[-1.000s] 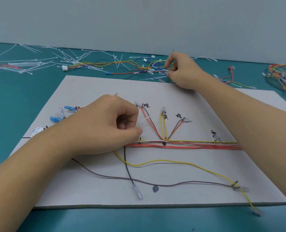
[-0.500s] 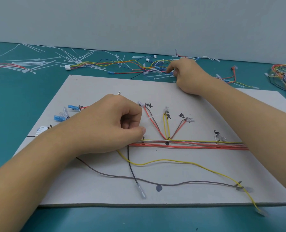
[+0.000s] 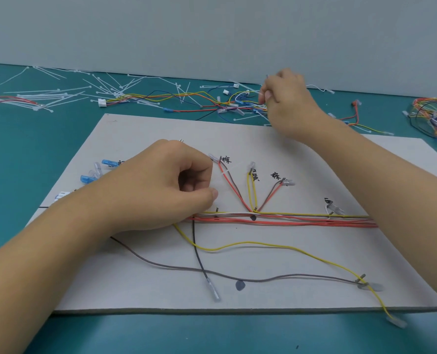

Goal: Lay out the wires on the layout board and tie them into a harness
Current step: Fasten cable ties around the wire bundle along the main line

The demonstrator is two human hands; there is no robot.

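A person's left hand curls over the left end of the wire bundle at mid-frame, thumb tip pressed to forefinger, pinning the wires to the layout board. The right hand, in the upper right of centre, pinches what looks like a white cable tie between thumb and forefinger above a tangle of loose wires.

The bundle runs level across the board, and short branches fan upward from it. A yellow wire and a brown wire sag toward the lower right. The wires look light, limp and springy, and are probably best held at the trunk beside each tie point, not by the terminals.

Spare ties litter the teal tabletop, which ends at a plain grey wall.
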